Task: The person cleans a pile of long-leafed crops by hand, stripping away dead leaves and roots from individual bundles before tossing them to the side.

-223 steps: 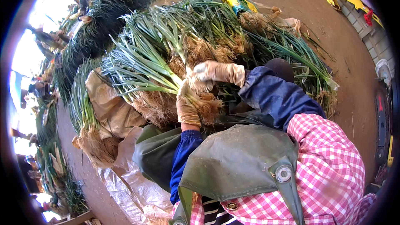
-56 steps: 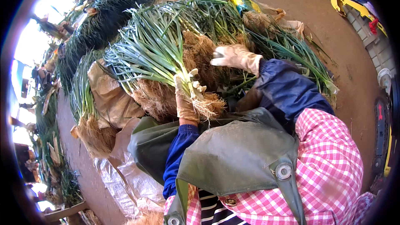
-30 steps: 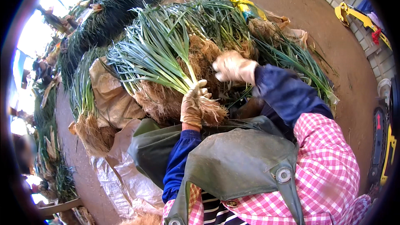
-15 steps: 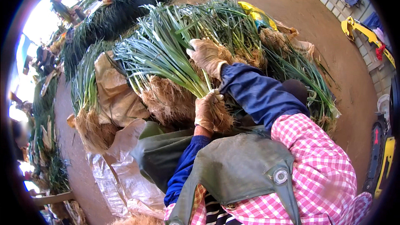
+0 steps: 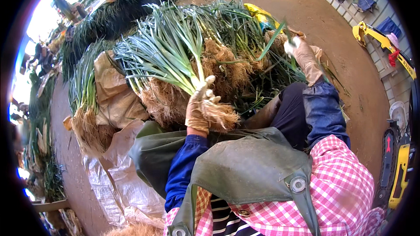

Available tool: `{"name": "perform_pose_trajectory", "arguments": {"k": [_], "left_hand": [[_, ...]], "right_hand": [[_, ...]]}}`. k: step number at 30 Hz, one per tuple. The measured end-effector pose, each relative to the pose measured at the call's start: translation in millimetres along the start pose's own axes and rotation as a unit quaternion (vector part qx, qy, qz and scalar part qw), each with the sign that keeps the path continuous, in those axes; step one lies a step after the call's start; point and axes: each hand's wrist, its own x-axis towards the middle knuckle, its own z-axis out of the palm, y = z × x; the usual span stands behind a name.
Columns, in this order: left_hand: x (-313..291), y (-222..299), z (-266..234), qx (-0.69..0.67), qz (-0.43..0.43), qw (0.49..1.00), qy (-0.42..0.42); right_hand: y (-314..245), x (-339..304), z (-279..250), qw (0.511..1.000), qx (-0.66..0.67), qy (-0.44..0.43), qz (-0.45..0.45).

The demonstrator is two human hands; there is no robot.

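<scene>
My left hand (image 5: 198, 112), in a tan glove with pale fingertips, is closed round a bunch of green garlic (image 5: 192, 76) near its white bases. The long leaves fan up and to the left, and the pale roots hang out on the right of the hand. My right hand (image 5: 305, 59), gloved too and a little blurred, is raised at the right, away from the bunch. Its fingers look parted. Just left of them a single green leaf (image 5: 272, 41) appears loose in the air.
A heap of green garlic (image 5: 223, 61) with tangled roots lies before me. On the left, another bundle (image 5: 87, 100) rests by a tan sack (image 5: 118, 91). A plastic sheet (image 5: 124, 183) covers ground near my knee. A yellow machine arm (image 5: 385, 41) stands by the right wall.
My right hand has left the bunch and swung right; a loose leaf now shows beside it. My left hand still grips the bunch, shifted slightly left, with white bases now showing.
</scene>
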Motion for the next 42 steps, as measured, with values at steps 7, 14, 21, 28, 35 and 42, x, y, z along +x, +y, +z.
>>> {"name": "perform_pose_trajectory", "arguments": {"k": [7, 14, 21, 28, 35, 42], "left_hand": [[-58.2, 51.6, 92.4, -0.125, 0.157, 0.967, -0.159], [-24.2, 30.6, 31.1, 0.007, 0.120, 0.992, -0.041], [-15.1, 20.0, 12.4, 0.032, 0.099, 0.993, 0.064], [-15.4, 19.5, 5.7, 0.023, 0.097, 0.990, 0.104], [-3.9, 6.9, -3.7, 0.065, 0.117, 0.991, 0.023], [0.0, -10.7, -26.6, 0.061, 0.056, 0.989, 0.123]], "right_hand": [[-41.2, -9.5, 52.7, 0.980, -0.102, -0.141, -0.101], [-169.1, 26.5, 200.5, 0.974, 0.034, -0.182, -0.133], [-201.7, 63.4, 275.5, 0.969, -0.178, -0.106, -0.137], [-185.2, 92.5, 149.4, 0.809, 0.405, -0.401, -0.146], [-126.4, 30.8, 170.5, 0.869, 0.249, -0.421, -0.077], [-115.9, -92.4, 198.6, 0.918, 0.145, -0.278, -0.241]]}}
